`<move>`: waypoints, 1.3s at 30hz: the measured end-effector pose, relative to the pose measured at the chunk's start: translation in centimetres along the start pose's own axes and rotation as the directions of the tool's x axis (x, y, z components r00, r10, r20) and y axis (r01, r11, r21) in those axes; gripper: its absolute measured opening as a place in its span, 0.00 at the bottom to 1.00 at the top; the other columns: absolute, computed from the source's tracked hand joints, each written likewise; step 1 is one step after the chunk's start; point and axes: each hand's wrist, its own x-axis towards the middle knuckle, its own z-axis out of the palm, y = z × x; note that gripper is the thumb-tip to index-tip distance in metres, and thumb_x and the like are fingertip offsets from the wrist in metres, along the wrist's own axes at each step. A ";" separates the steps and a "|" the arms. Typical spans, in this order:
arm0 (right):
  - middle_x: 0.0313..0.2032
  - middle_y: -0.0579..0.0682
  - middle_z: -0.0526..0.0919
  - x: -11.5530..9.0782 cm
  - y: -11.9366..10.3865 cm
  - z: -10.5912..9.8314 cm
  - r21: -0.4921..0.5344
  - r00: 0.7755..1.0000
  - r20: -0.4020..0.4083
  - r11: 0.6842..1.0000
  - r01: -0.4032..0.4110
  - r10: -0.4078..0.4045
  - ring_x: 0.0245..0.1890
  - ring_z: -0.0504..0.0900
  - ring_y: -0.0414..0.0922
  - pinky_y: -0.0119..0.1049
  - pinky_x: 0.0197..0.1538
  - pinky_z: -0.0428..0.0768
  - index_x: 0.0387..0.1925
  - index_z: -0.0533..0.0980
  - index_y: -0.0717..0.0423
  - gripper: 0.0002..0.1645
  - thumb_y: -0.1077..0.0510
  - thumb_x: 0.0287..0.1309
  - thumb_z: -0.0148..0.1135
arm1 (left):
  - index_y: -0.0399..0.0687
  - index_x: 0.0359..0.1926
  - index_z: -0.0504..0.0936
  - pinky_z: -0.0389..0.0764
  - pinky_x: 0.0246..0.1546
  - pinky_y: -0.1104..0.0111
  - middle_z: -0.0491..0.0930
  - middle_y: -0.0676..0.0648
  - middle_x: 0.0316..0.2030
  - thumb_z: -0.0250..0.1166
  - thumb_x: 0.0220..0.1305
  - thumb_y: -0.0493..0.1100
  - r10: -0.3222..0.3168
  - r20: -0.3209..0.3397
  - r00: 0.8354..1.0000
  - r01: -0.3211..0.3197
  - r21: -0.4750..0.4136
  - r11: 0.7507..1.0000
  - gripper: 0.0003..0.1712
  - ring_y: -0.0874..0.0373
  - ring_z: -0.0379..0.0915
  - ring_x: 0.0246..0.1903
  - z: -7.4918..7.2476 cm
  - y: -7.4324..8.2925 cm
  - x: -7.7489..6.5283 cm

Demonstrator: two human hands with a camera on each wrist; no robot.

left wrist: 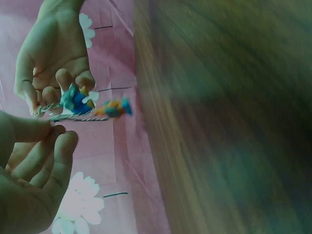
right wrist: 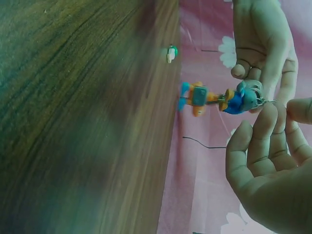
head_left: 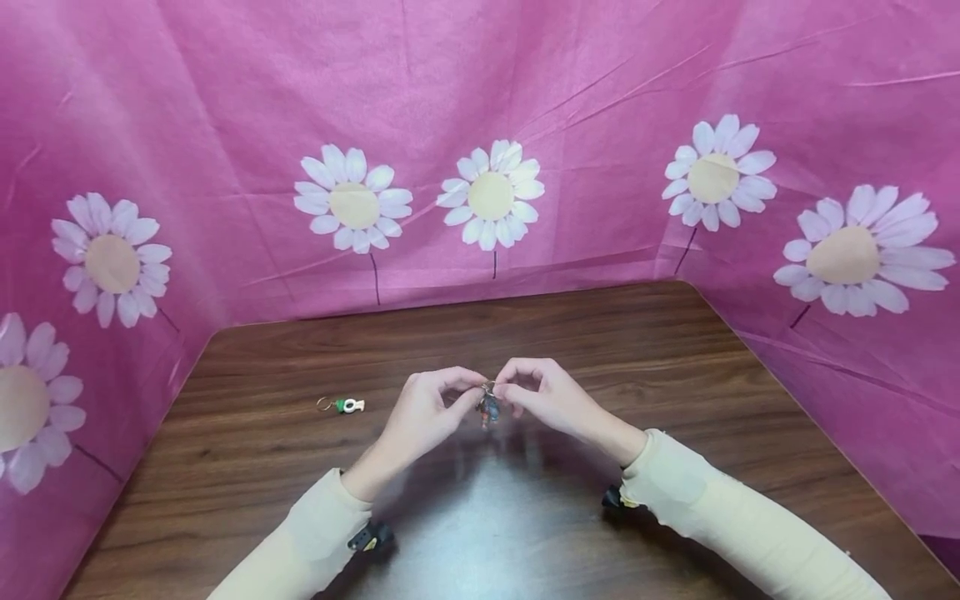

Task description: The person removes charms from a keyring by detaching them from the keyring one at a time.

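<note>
In the head view, both hands meet above the middle of the table, with small figurine keychains hanging between them. My left hand pinches the metal ring or chain between thumb and forefinger. Facing it, my right hand pinches the same metal part at its top. Two charms dangle below: a blue figure and, lower, an orange figure with teal parts. Twisted metal chains show in the left wrist view. Fingertips hide exactly how ring and chains join.
On the wooden table, left of the hands, lies another keychain, green and white with a gold ring. A pink cloth printed with white flowers surrounds the table's back and sides.
</note>
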 end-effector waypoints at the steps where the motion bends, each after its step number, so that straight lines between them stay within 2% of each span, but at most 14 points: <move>1: 0.26 0.59 0.81 0.0 0.0 -0.1 -0.002 1.000 0.003 1.000 0.002 -0.002 0.24 0.81 0.48 0.33 0.30 0.77 0.35 0.82 0.58 0.04 0.62 0.67 0.64 | 0.48 0.44 0.89 0.84 0.29 0.69 0.89 0.56 0.35 0.70 0.65 0.37 0.024 0.003 1.000 -0.024 0.039 0.999 0.07 0.66 0.83 0.29 0.0 0.0 0.1; 5: 0.27 0.54 0.82 0.1 0.0 -0.4 -0.010 1.000 0.024 1.000 0.006 -0.006 0.25 0.81 0.49 0.33 0.31 0.77 0.36 0.82 0.59 0.04 0.62 0.68 0.64 | 0.48 0.39 0.91 0.84 0.26 0.69 0.88 0.55 0.33 0.72 0.64 0.40 0.091 0.013 0.996 -0.092 0.150 0.984 0.04 0.66 0.79 0.24 -0.1 0.1 0.2; 7: 0.28 0.53 0.83 0.1 -0.1 -0.4 -0.015 0.999 0.032 1.000 0.002 -0.001 0.25 0.82 0.49 0.33 0.32 0.77 0.36 0.82 0.58 0.05 0.62 0.68 0.63 | 0.47 0.39 0.91 0.82 0.25 0.70 0.88 0.54 0.33 0.73 0.63 0.40 0.107 0.019 0.994 -0.109 0.167 0.980 0.04 0.65 0.78 0.23 -0.2 0.2 0.2; 10: 0.29 0.52 0.83 0.1 -0.2 -0.4 -0.020 0.999 0.033 1.000 0.002 -0.002 0.26 0.82 0.49 0.36 0.34 0.79 0.36 0.83 0.57 0.05 0.60 0.69 0.63 | 0.49 0.38 0.91 0.80 0.23 0.72 0.87 0.56 0.32 0.72 0.64 0.41 0.096 0.025 0.995 -0.099 0.163 0.982 0.03 0.68 0.76 0.22 -0.4 0.4 0.2; 13: 0.29 0.52 0.83 0.2 -0.1 -0.3 -0.009 0.999 0.034 1.000 0.000 0.000 0.26 0.83 0.51 0.39 0.35 0.82 0.35 0.82 0.58 0.06 0.61 0.69 0.63 | 0.50 0.37 0.91 0.77 0.19 0.73 0.87 0.58 0.30 0.71 0.65 0.41 0.060 0.019 0.998 -0.062 0.134 0.989 0.03 0.70 0.73 0.19 -0.6 0.7 0.2; 17: 0.29 0.54 0.82 0.2 0.2 -0.1 0.006 0.999 0.044 1.000 -0.012 0.012 0.27 0.83 0.56 0.45 0.36 0.86 0.34 0.80 0.60 0.06 0.62 0.68 0.63 | 0.51 0.36 0.90 0.70 0.13 0.72 0.85 0.60 0.25 0.71 0.66 0.42 -0.028 0.023 0.999 0.026 0.087 0.996 0.03 0.68 0.66 0.13 -0.9 1.0 0.5; 19: 0.29 0.55 0.82 0.3 0.2 -0.1 0.001 0.999 0.045 1.000 -0.022 0.022 0.27 0.83 0.57 0.49 0.36 0.86 0.34 0.80 0.60 0.05 0.62 0.68 0.63 | 0.50 0.36 0.90 0.72 0.14 0.71 0.85 0.59 0.24 0.70 0.67 0.43 -0.082 0.032 0.996 0.080 0.050 0.996 0.04 0.68 0.68 0.13 -1.0 1.1 0.6; 22: 0.29 0.59 0.82 0.3 0.1 -0.3 -0.013 0.999 0.040 0.999 -0.031 0.032 0.27 0.83 0.54 0.50 0.36 0.85 0.34 0.81 0.59 0.06 0.61 0.67 0.64 | 0.47 0.37 0.89 0.80 0.19 0.70 0.86 0.55 0.25 0.70 0.67 0.42 -0.151 0.049 0.987 0.152 -0.020 0.988 0.04 0.66 0.77 0.17 -1.2 1.3 0.7; 25: 0.30 0.64 0.81 0.1 -0.2 -0.5 -0.032 0.999 0.032 0.999 -0.027 0.028 0.26 0.83 0.51 0.45 0.36 0.84 0.34 0.81 0.58 0.06 0.60 0.67 0.65 | 0.43 0.41 0.89 0.84 0.24 0.67 0.88 0.49 0.28 0.70 0.67 0.41 -0.171 0.074 0.982 0.178 -0.090 0.980 0.06 0.63 0.82 0.21 -1.2 1.5 0.8; 29: 0.31 0.64 0.83 -0.3 -0.4 -0.8 -0.043 0.999 0.035 0.999 -0.022 0.023 0.28 0.84 0.54 0.41 0.34 0.84 0.34 0.81 0.58 0.06 0.60 0.68 0.64 | 0.41 0.48 0.87 0.84 0.23 0.67 0.87 0.49 0.27 0.70 0.66 0.39 -0.150 0.099 0.984 0.160 -0.102 0.982 0.11 0.57 0.83 0.22 -1.1 1.5 0.8; 32: 0.31 0.63 0.83 -0.6 -0.5 -1.0 -0.044 0.999 0.038 0.999 -0.026 0.028 0.29 0.84 0.58 0.42 0.35 0.84 0.35 0.81 0.58 0.06 0.60 0.68 0.64 | 0.43 0.47 0.88 0.82 0.22 0.68 0.87 0.53 0.28 0.70 0.66 0.40 -0.115 0.096 0.989 0.120 -0.051 0.991 0.10 0.54 0.83 0.24 -0.9 1.4 0.7; 34: 0.31 0.61 0.83 -0.7 -0.6 -1.1 -0.038 0.999 0.041 0.999 -0.026 0.028 0.29 0.83 0.61 0.45 0.36 0.84 0.35 0.81 0.58 0.06 0.60 0.68 0.64 | 0.46 0.44 0.89 0.82 0.24 0.69 0.88 0.56 0.30 0.70 0.66 0.41 -0.095 0.088 0.992 0.096 -0.004 0.995 0.08 0.57 0.83 0.26 -0.7 1.5 0.6; 39: 0.31 0.60 0.83 -0.9 -0.5 -1.3 -0.027 0.999 0.039 0.999 -0.020 0.021 0.28 0.83 0.57 0.47 0.36 0.85 0.35 0.81 0.58 0.05 0.60 0.68 0.64 | 0.50 0.40 0.92 0.83 0.29 0.71 0.89 0.57 0.34 0.72 0.64 0.44 -0.044 0.059 0.997 0.039 0.087 0.995 0.06 0.70 0.82 0.28 -0.5 1.8 0.6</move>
